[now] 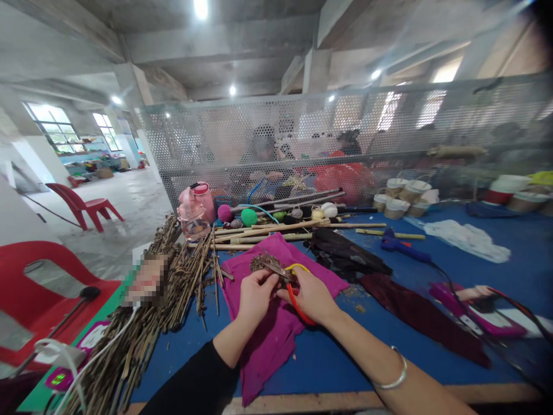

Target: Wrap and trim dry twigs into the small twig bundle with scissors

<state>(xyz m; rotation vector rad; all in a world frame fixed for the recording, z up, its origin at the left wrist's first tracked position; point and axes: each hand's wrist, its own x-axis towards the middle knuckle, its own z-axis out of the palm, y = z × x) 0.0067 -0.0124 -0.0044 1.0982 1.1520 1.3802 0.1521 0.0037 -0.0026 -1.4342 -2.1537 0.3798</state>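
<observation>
My right hand (pixel 309 294) grips scissors (pixel 292 300) with one red and one yellow handle, their blades pointing left. Just beside the blades, my left hand (pixel 256 297) has its thumb and fingers pressed together. What they pinch is too small to make out. A small heap of brown dried plant bits (pixel 259 262) lies at the blade tips, beyond my left fingers. Both hands are over a magenta cloth (pixel 270 360) spread on the blue tabletop (pixel 337 369).
Dried stalks (pixel 173 300) pile up on the left. Bamboo sticks (pixel 276 226) and yarn balls (pixel 249 217) lie behind the cloth. To the right are a black cloth (pixel 345 253), a dark red cloth (pixel 423 314) and a blue glue gun (pixel 404 246). A perforated metal screen (pixel 207 144) stands behind.
</observation>
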